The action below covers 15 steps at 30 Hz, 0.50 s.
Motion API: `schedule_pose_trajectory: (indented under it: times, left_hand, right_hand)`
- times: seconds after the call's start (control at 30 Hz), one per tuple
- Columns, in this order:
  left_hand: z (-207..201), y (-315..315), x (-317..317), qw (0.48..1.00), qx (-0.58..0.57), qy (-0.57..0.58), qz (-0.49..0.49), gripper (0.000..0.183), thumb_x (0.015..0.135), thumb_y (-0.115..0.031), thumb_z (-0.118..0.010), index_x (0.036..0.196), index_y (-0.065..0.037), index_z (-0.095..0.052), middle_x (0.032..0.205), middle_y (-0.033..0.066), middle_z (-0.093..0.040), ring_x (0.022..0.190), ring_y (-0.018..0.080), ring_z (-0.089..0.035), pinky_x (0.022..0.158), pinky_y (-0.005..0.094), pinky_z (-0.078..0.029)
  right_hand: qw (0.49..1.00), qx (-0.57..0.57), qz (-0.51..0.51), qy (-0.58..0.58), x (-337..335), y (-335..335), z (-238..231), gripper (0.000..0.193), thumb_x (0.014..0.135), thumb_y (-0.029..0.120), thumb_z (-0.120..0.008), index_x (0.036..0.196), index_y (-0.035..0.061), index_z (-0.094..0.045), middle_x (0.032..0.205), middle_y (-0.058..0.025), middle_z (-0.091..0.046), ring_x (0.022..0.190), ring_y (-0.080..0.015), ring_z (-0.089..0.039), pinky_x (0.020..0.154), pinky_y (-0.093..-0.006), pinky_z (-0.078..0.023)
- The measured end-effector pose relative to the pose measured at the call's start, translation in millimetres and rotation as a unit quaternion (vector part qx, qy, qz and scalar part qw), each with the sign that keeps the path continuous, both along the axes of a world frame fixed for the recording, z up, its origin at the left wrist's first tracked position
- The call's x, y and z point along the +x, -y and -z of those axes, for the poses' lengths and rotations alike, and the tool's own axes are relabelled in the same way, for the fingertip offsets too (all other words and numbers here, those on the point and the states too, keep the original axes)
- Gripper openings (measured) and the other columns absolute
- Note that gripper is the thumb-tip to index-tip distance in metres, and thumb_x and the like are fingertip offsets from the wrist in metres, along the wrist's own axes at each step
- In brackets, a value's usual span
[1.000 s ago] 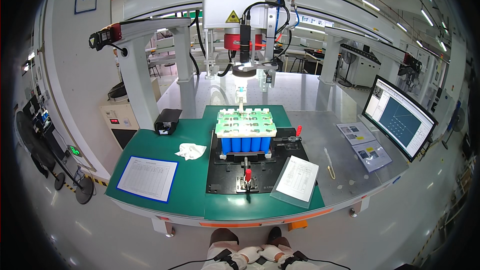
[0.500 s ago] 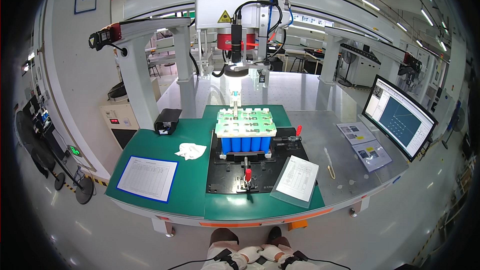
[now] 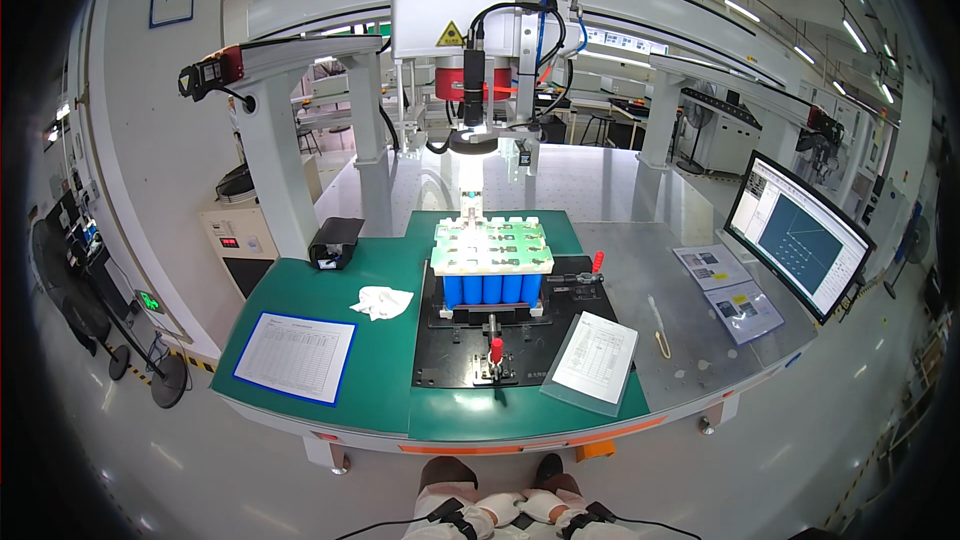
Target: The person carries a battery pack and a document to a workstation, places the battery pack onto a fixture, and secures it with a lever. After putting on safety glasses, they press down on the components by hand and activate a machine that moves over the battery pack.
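My left hand point(image 3: 500, 508) and my right hand point(image 3: 543, 507) rest together in front of my body at the lower edge. Both wear white gloves and look closed, with nothing visible in them. Away from them, on the table, a battery pack of blue cylindrical cells point(image 3: 492, 289) stands in a black fixture plate point(image 3: 450, 365). A pale green and white cell holder point(image 3: 490, 246) with small metal tabs covers its top. Over the pack's far left part hangs the machine head point(image 3: 472, 90), its lower end brightly lit.
Toggle clamps with red handles point(image 3: 496, 350) sit on the fixture. A blue-edged form point(image 3: 295, 358), a white cloth point(image 3: 381, 302) and a black box point(image 3: 336, 243) lie left. On the right are a sleeved paper point(image 3: 594, 358), a white brush point(image 3: 659, 326), an open booklet point(image 3: 728, 292) and a monitor point(image 3: 800, 235).
The light below the machine head has grown brighter over the pack's top, and the head's lower tip looks slightly shifted. Both hands have stayed where they were.
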<state>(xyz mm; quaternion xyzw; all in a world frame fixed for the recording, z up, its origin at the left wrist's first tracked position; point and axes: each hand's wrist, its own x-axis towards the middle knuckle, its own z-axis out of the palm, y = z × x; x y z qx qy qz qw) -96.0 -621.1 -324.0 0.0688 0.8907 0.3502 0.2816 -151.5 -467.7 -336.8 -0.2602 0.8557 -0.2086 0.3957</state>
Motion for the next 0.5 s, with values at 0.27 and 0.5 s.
schedule_pose_trajectory:
  times: [0.27,0.5]
  left_hand:
    - [0.8,-0.1,-0.1,1.0,0.004,-0.004,-0.001,0.037,0.081,-0.025,-0.051,0.116,-0.016,-0.058,0.109,0.0161,-0.061,0.102,0.0343,-0.057,0.089,0.0388,-0.044]
    - [0.2,0.2,-0.1,1.0,0.001,-0.001,-0.002,0.036,0.081,-0.027,-0.051,0.115,-0.017,-0.059,0.109,0.0151,-0.061,0.102,0.0339,-0.057,0.088,0.0386,-0.044]
  right_hand:
    - [1.0,-0.004,0.009,-0.008,1.9,-0.7,1.3,0.053,0.078,0.047,-0.052,0.108,0.0039,-0.059,0.106,-0.0211,-0.061,0.1,-0.035,-0.058,0.085,-0.0395,-0.045]
    - [1.0,-0.001,0.01,-0.002,1.9,0.2,-1.6,0.052,0.078,0.047,-0.052,0.108,0.0043,-0.059,0.106,-0.0212,-0.061,0.1,-0.0351,-0.057,0.085,-0.0395,-0.045]
